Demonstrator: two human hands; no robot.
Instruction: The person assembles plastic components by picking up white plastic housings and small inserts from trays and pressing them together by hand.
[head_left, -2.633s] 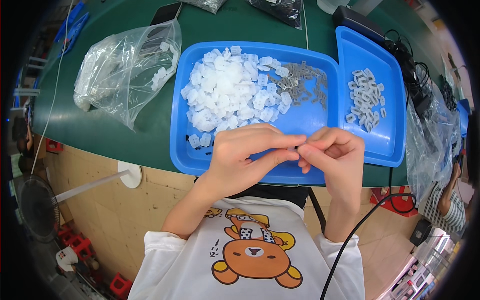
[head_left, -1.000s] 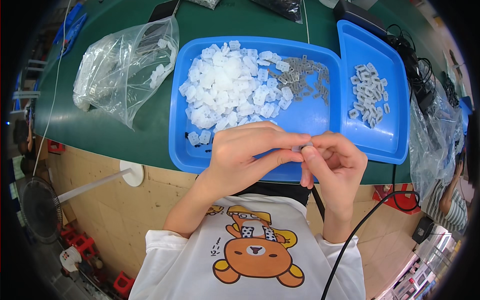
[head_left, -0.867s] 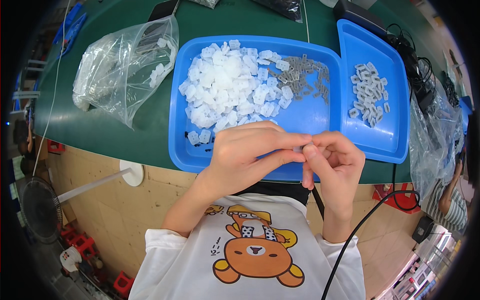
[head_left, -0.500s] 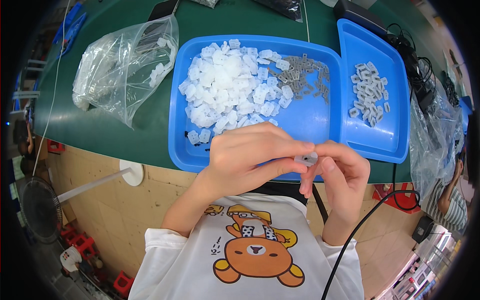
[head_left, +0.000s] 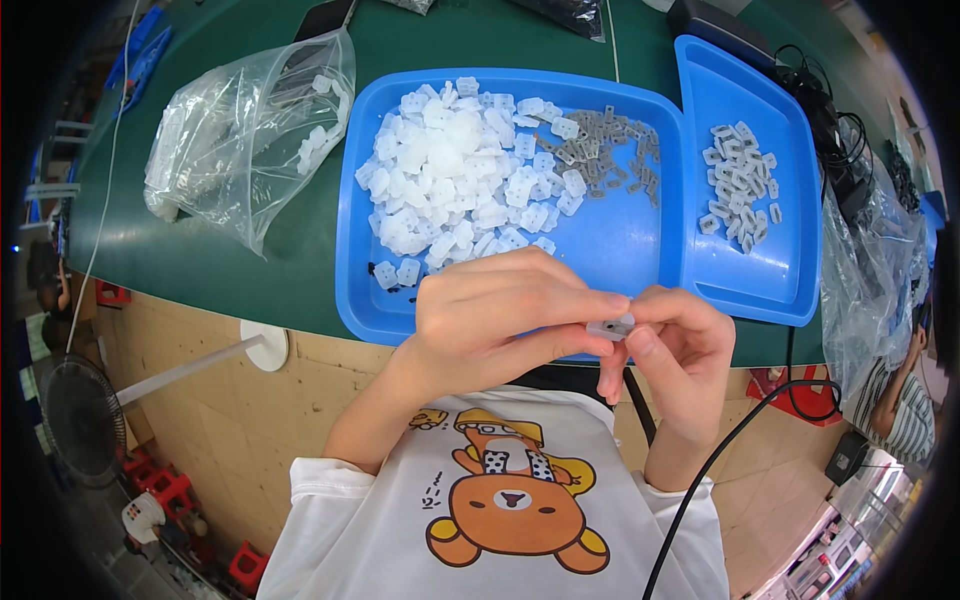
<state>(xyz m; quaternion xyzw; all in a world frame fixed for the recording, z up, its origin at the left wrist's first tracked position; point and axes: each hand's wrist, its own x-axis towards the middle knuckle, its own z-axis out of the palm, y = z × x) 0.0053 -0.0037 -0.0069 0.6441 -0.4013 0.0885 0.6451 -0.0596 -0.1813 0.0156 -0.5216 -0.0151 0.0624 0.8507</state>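
Note:
Between the fingertips of my left hand [head_left: 510,310] is a small translucent white plastic piece [head_left: 610,327] with a dark spot on it. My right hand [head_left: 685,350] meets it from the other side, thumb and index finger pinched at its edge; whether a second part sits between them is hidden. Both hands hover over the near rim of a large blue tray [head_left: 352,290]. In that tray lie a heap of translucent white plastic pieces [head_left: 445,150] and a scatter of small grey parts [head_left: 605,150]. Grey-and-white pieces [head_left: 740,185] are piled in the smaller blue tray [head_left: 765,285] at the right.
A clear plastic bag [head_left: 250,140] with white pieces lies left on the green table [head_left: 290,285]. Black cables [head_left: 840,140] and more clear plastic bags [head_left: 870,270] crowd the right side. A black cable [head_left: 725,445] hangs beside my right arm. A fan [head_left: 85,420] stands at lower left.
The white piece has tilted slightly between my fingers, and my right hand has shifted a little to the left. The trays and their contents look the same.

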